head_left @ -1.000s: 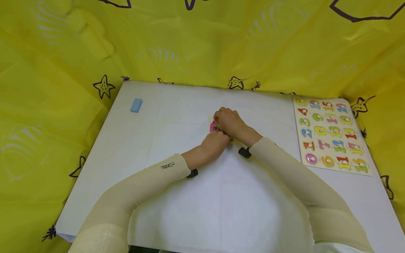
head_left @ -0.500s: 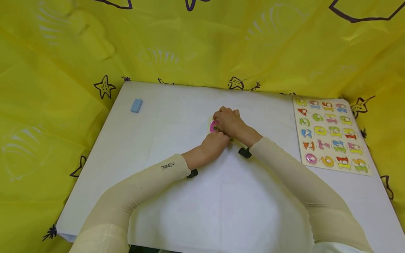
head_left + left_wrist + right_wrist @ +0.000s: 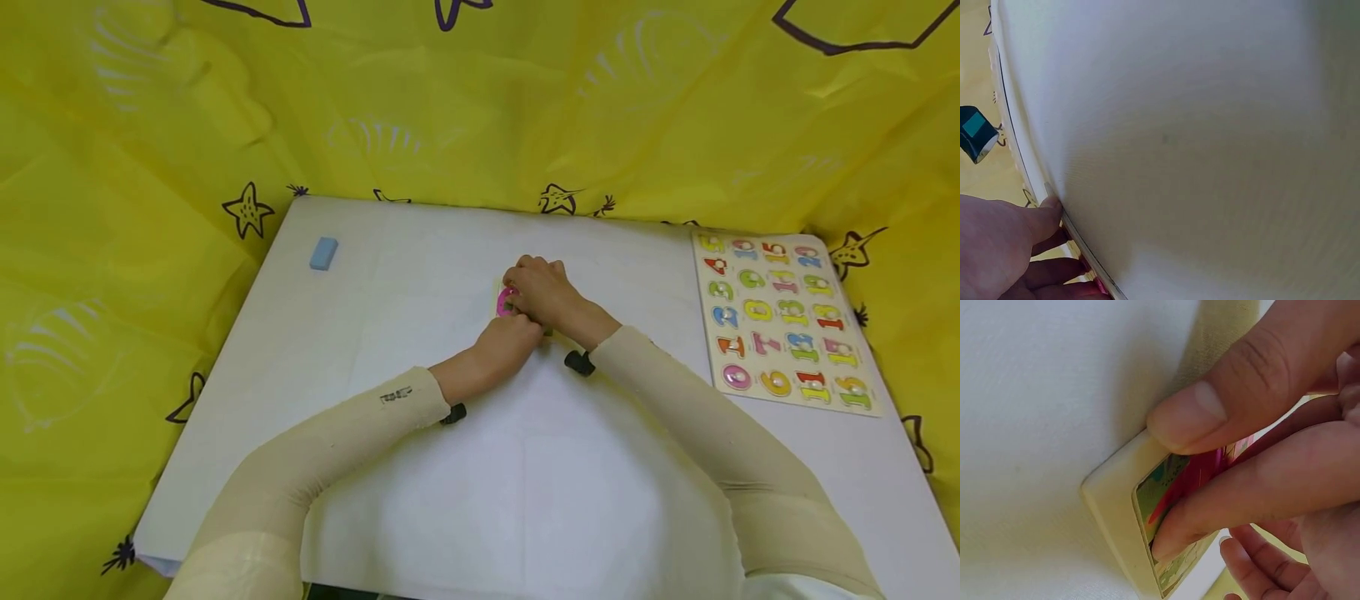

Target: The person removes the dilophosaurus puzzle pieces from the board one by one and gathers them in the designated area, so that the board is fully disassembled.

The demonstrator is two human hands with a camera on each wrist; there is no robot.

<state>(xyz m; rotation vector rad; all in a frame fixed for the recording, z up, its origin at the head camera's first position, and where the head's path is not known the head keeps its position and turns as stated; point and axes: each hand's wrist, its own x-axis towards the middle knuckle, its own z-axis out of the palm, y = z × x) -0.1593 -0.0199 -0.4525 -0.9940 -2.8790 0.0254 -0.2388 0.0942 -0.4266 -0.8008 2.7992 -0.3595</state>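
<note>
Near the middle of the white table, a small cream-framed wooden picture puzzle board (image 3: 1119, 506) lies under both hands. Pink and green printed parts show in its recess; most of the picture is covered. My left hand (image 3: 506, 346) holds the board's near edge, and in the left wrist view its thumb (image 3: 1047, 215) lies against that edge, with the fingers over the top. My right hand (image 3: 543, 292) is bent over the board. Its thumb (image 3: 1191, 419) rests on the frame, while the index finger (image 3: 1210, 509) reaches into the recess and touches the picture.
On the right of the table (image 3: 420, 500) lies a large number puzzle board (image 3: 712, 332) with colourful numerals. A light blue block (image 3: 324, 253) sits at the back left. Yellow patterned cloth (image 3: 480, 108) hangs behind the table and at its sides.
Both hands stay at the board almost unmoved. The right hand's fingers shift very slightly to the left over the pink part; the view tilts a little.
</note>
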